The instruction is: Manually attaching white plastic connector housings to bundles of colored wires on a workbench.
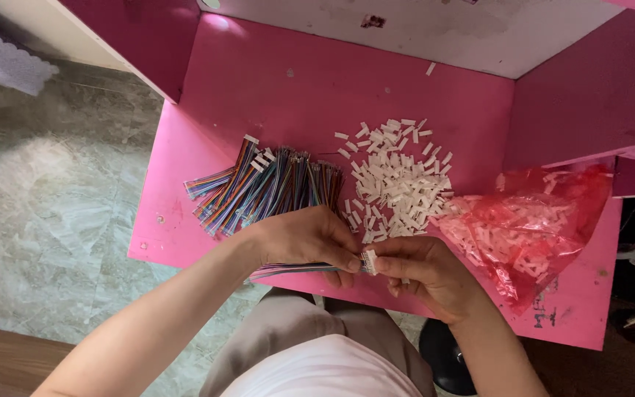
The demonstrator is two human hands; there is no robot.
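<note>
**Pinching cable and plug over the table edge**

Closing left hand (310,239) around a striped ribbon cable (288,270); pinching a white plug (369,262) at its end with right hand (420,268). Lying beyond on the pink table (259,88): cable bundle (266,187), plug pile (398,184), red bag (531,224).

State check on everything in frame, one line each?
left hand: gripping a flat multicoloured ribbon cable
right hand: pinching a white connector at the cable's end
cable bundle: heaped loose on the pink table
white connector pile: loose, scattered
red plastic bag: lying open, connectors inside
</note>
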